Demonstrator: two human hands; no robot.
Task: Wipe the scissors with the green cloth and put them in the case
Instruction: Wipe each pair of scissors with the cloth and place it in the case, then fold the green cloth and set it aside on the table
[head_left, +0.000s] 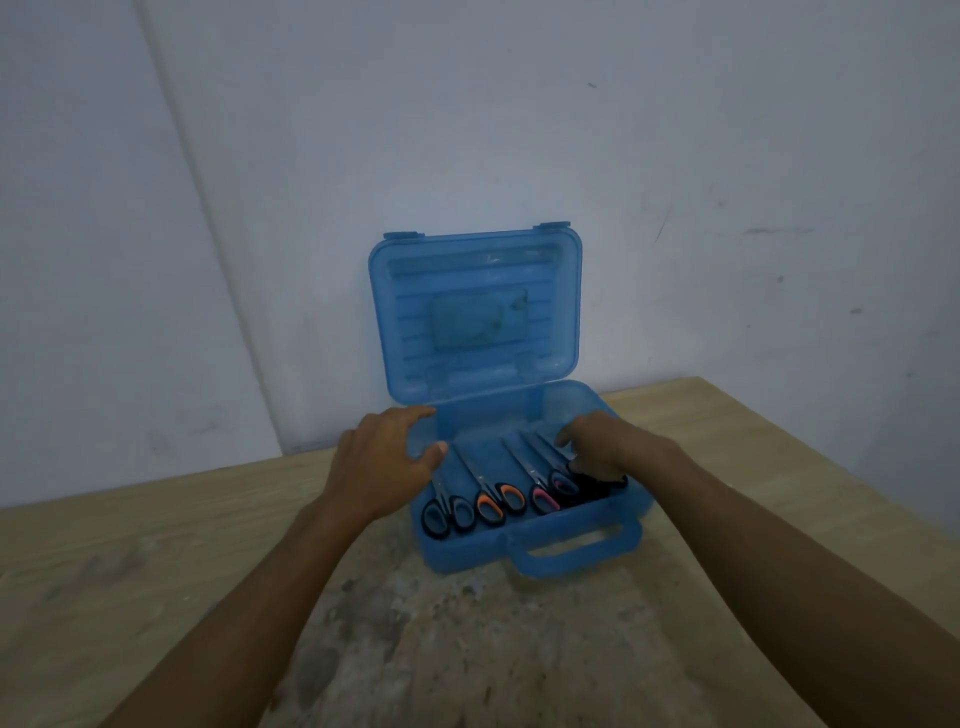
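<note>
- Two bare forearms reach forward from the bottom edge over a worn wooden table with a grey, stained patch down its middle.
- Beyond them a translucent blue plastic case with a moulded carry handle sits open on the table, its lid standing upright against the pale wall.
- Scissors lie side by side in the case's tray, blades pointing to the hinge, handle loops towards the camera.
- Counted left to right: one pair with black-and-blue handles, one pair with orange-and-black handles, one pair with pink-and-black handles, and a dark-handled pair mostly hidden under the right hand; four pairs that I can make out.
- Left hand rests on the case's left rim, fingers spread and loosely curved, thumb tip pointing inward just beside the blades of the leftmost pair; it grips nothing.
- Right hand lies palm down over the right end of the tray, fingers bent onto the blades of the rightmost scissors; whether it has closed on them I cannot tell.
- One case, one lid, two hands in view.
</note>
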